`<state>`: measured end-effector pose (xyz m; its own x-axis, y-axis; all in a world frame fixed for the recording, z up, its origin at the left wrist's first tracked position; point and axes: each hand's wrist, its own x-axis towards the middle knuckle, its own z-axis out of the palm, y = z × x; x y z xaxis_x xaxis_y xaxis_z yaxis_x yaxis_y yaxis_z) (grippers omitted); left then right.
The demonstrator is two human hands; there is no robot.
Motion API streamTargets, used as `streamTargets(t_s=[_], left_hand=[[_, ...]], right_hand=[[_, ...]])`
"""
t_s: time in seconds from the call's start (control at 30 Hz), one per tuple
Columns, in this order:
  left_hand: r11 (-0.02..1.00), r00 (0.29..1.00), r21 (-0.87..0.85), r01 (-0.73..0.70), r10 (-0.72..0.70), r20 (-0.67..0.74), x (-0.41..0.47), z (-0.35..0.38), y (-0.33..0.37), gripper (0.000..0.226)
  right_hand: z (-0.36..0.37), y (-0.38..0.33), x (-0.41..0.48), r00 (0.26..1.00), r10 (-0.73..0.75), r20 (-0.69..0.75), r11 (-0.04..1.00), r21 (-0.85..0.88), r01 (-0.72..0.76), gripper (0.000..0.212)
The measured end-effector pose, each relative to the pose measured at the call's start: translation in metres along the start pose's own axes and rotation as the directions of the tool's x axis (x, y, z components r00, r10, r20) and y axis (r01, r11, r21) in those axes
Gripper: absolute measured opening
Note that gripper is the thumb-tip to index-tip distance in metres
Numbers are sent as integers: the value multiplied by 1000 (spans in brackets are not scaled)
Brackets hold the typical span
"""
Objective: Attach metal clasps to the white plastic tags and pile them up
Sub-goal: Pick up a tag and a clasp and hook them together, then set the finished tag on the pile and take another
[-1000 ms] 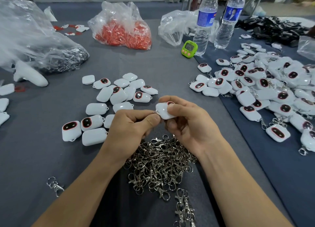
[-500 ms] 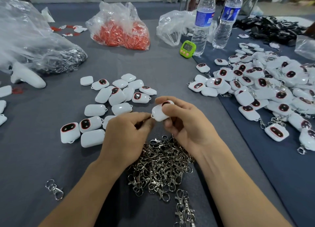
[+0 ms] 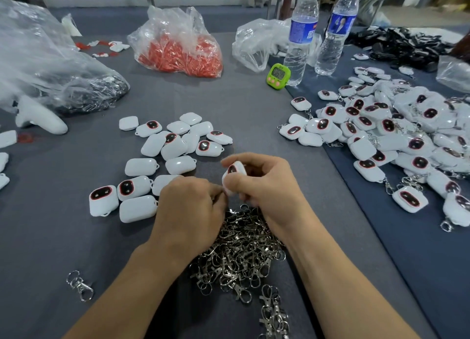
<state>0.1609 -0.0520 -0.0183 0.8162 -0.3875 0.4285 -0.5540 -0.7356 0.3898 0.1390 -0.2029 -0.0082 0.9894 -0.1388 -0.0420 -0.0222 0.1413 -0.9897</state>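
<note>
My right hand (image 3: 264, 186) grips a white plastic tag (image 3: 235, 172) with a dark red-rimmed window, held tilted above the table's middle. My left hand (image 3: 189, 206) has its fingertips curled against the tag's lower left corner; whatever they pinch is hidden. Under both hands lies a heap of metal clasps (image 3: 241, 252). Several loose white tags (image 3: 175, 148) without clasps lie to the left. A big pile of tags with clasps (image 3: 396, 135) covers the right side.
Two water bottles (image 3: 300, 33) and a green timer (image 3: 278, 74) stand at the back. A bag of red parts (image 3: 178, 48) and a large clear bag (image 3: 50, 79) of clasps lie back left. One stray clasp (image 3: 80, 285) lies near left. A white handle-shaped object (image 3: 40, 117) lies at left.
Both hands have sunk closer to the clasp heap, and the right hand has turned the tag so that its dark window faces up. The left fingertips stay at the tag's corner.
</note>
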Motion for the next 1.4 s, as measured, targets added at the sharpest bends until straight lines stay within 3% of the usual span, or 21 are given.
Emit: streamTargets(t_s=[0.07,0.13,0.27,0.37,0.5,0.57,0.6,0.67,0.7,0.73,0.77,0.83,0.9,1.0,1.07,1.17,1.4], left_hand=[[983,993,153,-105,112,-32,0,-1,-2,26],[979,992,180,-91,104,-65,0,0,-5,27],[990,989,-84,109,-117,-95,1,2,-3,22],[917,952,-322,233,-283,-115,5,3,-6,8],[893,938,-360,270,-329,-112,4,5,-8,11],[896,936,-339,287,-338,-102,4,5,-8,10],[899,937,-325,294,-339,-90,4,4,-8,10],[910,945,-290,295,-323,-55,5,5,-7,10],[918,949,-267,291,-313,-40,4,5,-6,9],[925,951,-245,292,-307,-25,4,5,-6,9],[930,953,-224,292,-303,-16,4,6,-6,8],[945,958,-178,275,-284,-30,4,7,-7,9],[968,965,-84,234,-242,-101,2,7,-6,10],[976,953,72,207,-184,-241,0,8,-7,13],[959,947,139,245,-206,-248,1,9,-12,27],[935,950,185,303,-282,-133,3,7,-16,44],[966,969,86,243,-237,-74,4,5,-17,29]], right_hand=[[4,1,-3,999,-46,-4,996,-77,46,22],[5,1,-2,999,-52,-9,997,-59,52,23],[-2,0,3,999,28,-40,997,73,-25,19],[-10,-2,7,992,107,-67,989,115,-98,22],[-24,-8,12,977,130,-171,985,137,-107,24],[-34,-12,13,962,121,-245,967,248,-58,24],[-40,-15,13,955,122,-270,923,385,-9,23],[-55,-19,11,961,122,-247,675,730,101,28],[-61,-19,9,971,93,-221,536,833,138,36],[-66,-20,8,978,64,-198,460,876,147,42],[-67,-20,7,982,46,-181,461,876,140,46],[-62,-19,8,984,37,-175,591,798,119,51],[-54,-18,10,984,38,-175,714,694,96,50],[-44,-16,13,983,37,-181,809,583,77,42],[-41,-14,13,983,41,-177,841,538,62,38],[-40,-12,13,988,48,-148,858,512,35,31],[-37,-10,12,998,25,-66,899,438,7,24]])
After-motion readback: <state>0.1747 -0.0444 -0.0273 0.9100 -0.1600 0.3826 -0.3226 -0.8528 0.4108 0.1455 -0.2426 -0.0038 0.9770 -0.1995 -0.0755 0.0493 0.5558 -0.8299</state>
